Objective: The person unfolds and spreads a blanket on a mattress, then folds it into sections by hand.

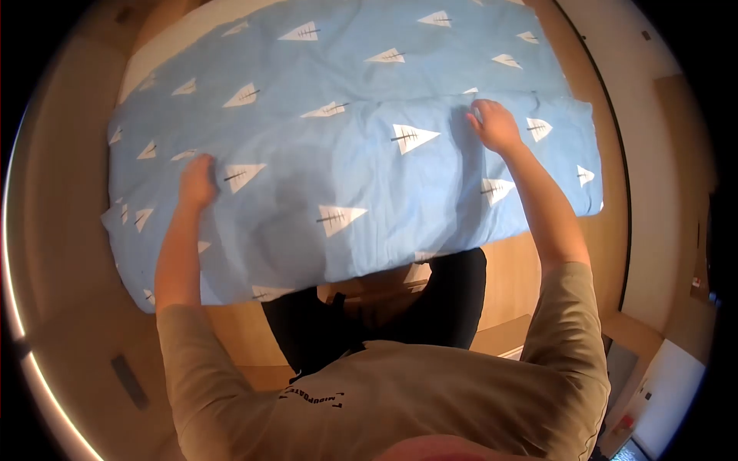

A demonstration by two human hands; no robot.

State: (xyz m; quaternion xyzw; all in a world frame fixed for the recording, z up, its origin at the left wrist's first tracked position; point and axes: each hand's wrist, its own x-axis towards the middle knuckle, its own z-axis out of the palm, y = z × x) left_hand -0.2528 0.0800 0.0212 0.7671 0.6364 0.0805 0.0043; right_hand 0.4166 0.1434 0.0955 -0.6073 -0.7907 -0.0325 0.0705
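Observation:
A light blue quilt point(300, 138) printed with white trees spreads over the bed in front of me. Its near part is folded back on itself, so a doubled layer point(354, 180) hangs toward my legs. My left hand point(198, 183) is closed at the left part of the fold's far edge, fingertips mostly hidden against the fabric. On the right, my right hand point(496, 127) grips the same far edge, thumb and forefinger bent around the cloth.
A pale mattress edge point(177, 37) shows beyond the quilt at the top left. Wooden bed boards point(503, 280) stand just before my dark trousers point(453, 300). A wall lies close on the right, and a light strip point(54, 407) runs along the left.

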